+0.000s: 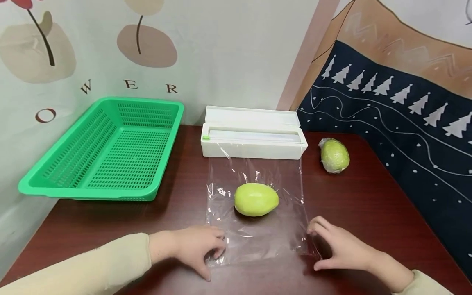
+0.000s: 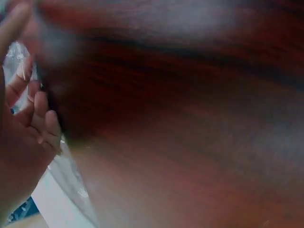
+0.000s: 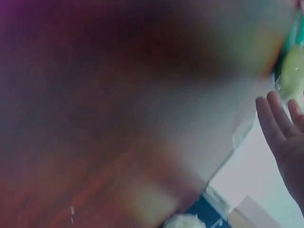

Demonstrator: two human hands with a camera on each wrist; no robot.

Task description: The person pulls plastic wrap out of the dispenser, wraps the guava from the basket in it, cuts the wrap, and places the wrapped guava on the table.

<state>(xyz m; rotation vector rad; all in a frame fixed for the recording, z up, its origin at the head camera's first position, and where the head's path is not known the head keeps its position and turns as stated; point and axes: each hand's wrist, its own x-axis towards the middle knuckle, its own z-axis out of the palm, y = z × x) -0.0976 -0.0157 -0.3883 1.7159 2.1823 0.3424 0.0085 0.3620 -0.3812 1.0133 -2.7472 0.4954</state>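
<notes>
A smooth yellow-green oval fruit (image 1: 256, 199) lies on a sheet of clear cling film (image 1: 254, 246), spread flat over the table. The film runs back to a white dispenser box (image 1: 254, 149) with its lid up. At the film's front left corner is my left hand (image 1: 200, 248), fingers bent downward and thumb held apart. My right hand (image 1: 341, 248) is beside the front right corner, its fingertips at the film's edge and its thumb spread away. In the right wrist view, the fingers (image 3: 270, 118) look nearly straight. Neither hand touches the fruit.
A green perforated basket (image 1: 158, 176) stands at the left. Toward the back right sits another yellow-green fruit (image 1: 334, 155) wrapped in film. A small green slider (image 1: 206, 137) is on the dispenser's left end. Printed cloth (image 1: 236, 61) hangs behind the dark red-brown table (image 1: 368, 192).
</notes>
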